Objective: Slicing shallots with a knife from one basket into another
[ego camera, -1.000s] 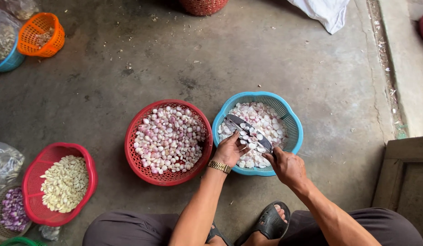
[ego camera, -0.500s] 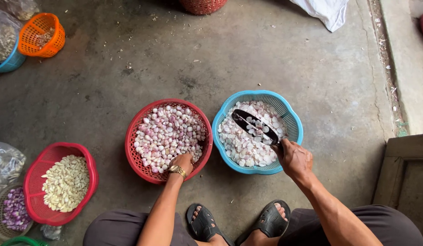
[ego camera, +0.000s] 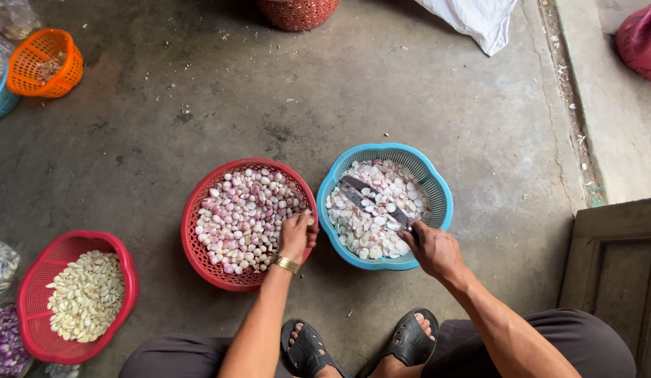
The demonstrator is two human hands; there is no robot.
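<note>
My left hand [ego camera: 295,235] fingers curled in red basket [ego camera: 199,210] of shallots [ego camera: 241,217]; right hand [ego camera: 434,250] grips knife [ego camera: 373,199] over blue basket [ego camera: 443,192].

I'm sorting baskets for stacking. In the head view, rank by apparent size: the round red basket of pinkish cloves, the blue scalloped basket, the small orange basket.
1. Round red basket and blue scalloped basket: too alike to rank.
2. Small orange basket, clearly smallest, though it sits farther from the camera.

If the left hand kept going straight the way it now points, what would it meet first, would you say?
The left hand points up and away over the red basket. It would most likely meet the pale pink shallots heaped there first, though its height above them is hard to judge.
</note>
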